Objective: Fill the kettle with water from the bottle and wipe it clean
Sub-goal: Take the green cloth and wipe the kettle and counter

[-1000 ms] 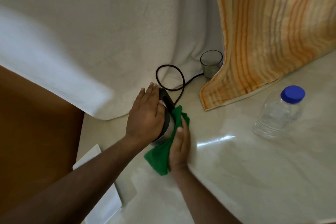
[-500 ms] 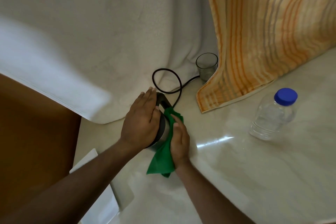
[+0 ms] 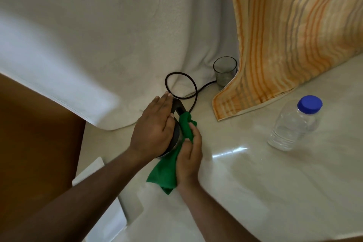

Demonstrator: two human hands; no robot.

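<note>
The kettle stands on the pale counter, mostly hidden under my left hand, which lies flat on its lid. Only its dark side and black handle show. My right hand presses a green cloth against the kettle's right side, the cloth reaching up to the handle and hanging down below my palm. A clear plastic water bottle with a blue cap stands upright to the right, apart from both hands.
A black power cord loops behind the kettle. An empty glass stands at the back beside a hanging orange striped towel. A white towel drapes on the left. A white flat object lies at the counter's left edge.
My right hand has slid up and down along the kettle's side with the green cloth, gathering it closer to the handle. My left hand stays on the lid.
</note>
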